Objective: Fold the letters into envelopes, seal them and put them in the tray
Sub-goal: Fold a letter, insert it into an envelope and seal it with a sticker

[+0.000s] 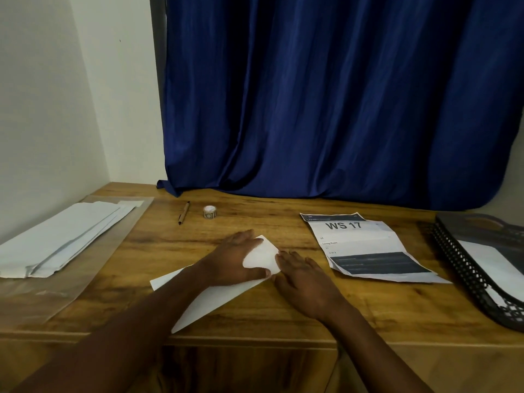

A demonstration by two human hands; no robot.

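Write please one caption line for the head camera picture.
Both hands, left hand and right hand, press flat a white letter on the wooden desk.

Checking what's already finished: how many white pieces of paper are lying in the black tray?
1 visible: a white piece lies flat inside the black mesh tray at the desk's right edge. The frame crops the tray, so more may be hidden.

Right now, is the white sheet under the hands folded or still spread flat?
Folded. The white sheet lies as a long narrow strip, angled on the desk, with the left hand and right hand pressing flat on its far end.
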